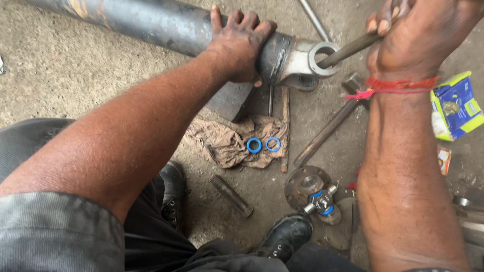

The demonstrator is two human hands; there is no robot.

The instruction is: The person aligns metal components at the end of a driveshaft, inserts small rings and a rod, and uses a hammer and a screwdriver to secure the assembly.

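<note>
My left hand grips a long dark steel shaft just behind its welded yoke. My right hand, with a red thread on the wrist, is closed on a metal rod whose tip is pushed into the yoke's round eye. Below the yoke, two blue rings lie on a dirty brown rag.
On the concrete floor lie a hammer, a flange with a cross joint and blue seals, a short ribbed pin and a blue-yellow carton. My black boots are at the bottom. Another thin rod lies near the top.
</note>
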